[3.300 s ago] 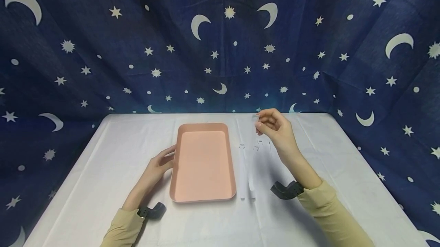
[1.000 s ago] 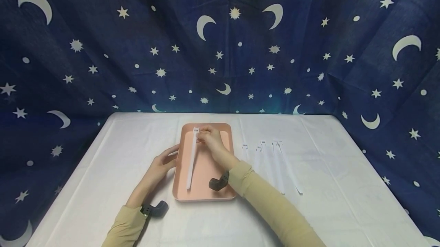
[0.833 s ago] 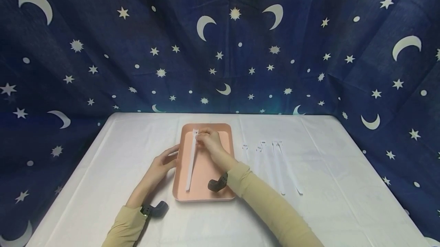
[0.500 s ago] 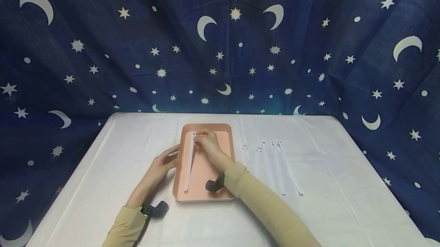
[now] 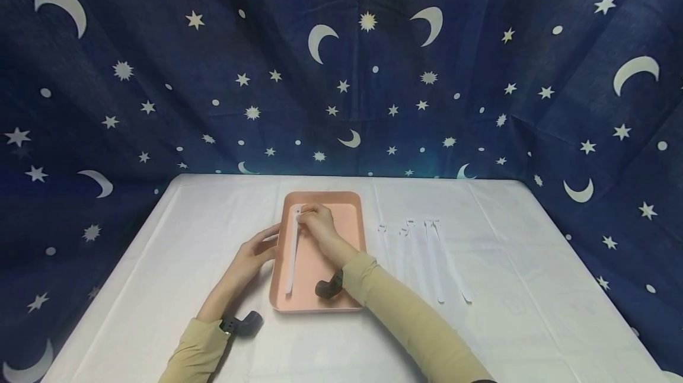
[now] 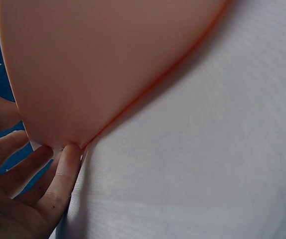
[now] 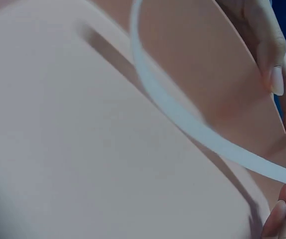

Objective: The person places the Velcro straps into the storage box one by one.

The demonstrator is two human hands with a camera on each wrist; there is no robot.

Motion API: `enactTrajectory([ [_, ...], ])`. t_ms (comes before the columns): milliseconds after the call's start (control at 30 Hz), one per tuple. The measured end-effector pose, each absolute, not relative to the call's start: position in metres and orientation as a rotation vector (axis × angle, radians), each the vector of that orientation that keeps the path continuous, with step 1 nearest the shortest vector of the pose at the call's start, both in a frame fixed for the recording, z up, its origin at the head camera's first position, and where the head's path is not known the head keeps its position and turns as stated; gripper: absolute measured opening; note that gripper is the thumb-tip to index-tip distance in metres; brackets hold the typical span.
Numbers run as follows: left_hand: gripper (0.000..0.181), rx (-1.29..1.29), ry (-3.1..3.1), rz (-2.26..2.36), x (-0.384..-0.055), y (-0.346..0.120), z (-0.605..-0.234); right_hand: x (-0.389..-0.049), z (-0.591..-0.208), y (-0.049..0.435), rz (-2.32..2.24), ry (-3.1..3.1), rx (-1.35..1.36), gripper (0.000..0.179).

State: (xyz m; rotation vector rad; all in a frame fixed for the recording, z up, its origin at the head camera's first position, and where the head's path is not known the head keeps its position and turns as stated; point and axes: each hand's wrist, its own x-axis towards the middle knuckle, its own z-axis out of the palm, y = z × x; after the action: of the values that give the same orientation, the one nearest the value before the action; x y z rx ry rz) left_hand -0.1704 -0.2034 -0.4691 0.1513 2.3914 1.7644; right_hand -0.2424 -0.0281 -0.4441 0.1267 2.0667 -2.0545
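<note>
A white cable tie (image 5: 292,258) with a slotted head lies lengthwise over the left part of the pink tray (image 5: 333,303). My right hand (image 5: 319,224) pinches it close under the head, between thumb and fingers. In the right wrist view the strip (image 7: 183,119) bows in a curve above the tray floor and casts a shadow, its held end at the fingertips (image 7: 276,214). My left hand (image 5: 249,259) rests at the tray's left side; in the left wrist view its fingers (image 6: 66,169) touch the outer wall.
Several more white cable ties (image 5: 449,258) lie side by side on the white tablecloth (image 5: 512,324), right of the tray. A dark blue curtain (image 5: 277,39) with moons and stars hangs behind the table. Each wrist wears a black camera mount (image 5: 329,285).
My right hand carries a cable tie from the table's right side over the tray, then slides it left and toward me and lowers it. The left hand stays at the tray.
</note>
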Motion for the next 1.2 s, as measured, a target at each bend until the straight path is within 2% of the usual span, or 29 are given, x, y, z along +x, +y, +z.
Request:
enactTrajectory([
  [333,0.059,0.186,2.38,1.795,-0.17,-0.204,-0.471,-0.241,-0.448,-0.028,-2.012,2.126,0.08,0.027],
  [800,0.059,0.178,2.373,1.797,-0.171,-0.203,-0.467,-0.244,-0.45,-0.026,-1.968,2.158,0.031,0.021],
  [1200,0.059,0.168,2.377,1.779,-0.17,-0.204,-0.468,-0.244,-0.449,-0.018,-1.943,2.121,-0.007,0.026],
])
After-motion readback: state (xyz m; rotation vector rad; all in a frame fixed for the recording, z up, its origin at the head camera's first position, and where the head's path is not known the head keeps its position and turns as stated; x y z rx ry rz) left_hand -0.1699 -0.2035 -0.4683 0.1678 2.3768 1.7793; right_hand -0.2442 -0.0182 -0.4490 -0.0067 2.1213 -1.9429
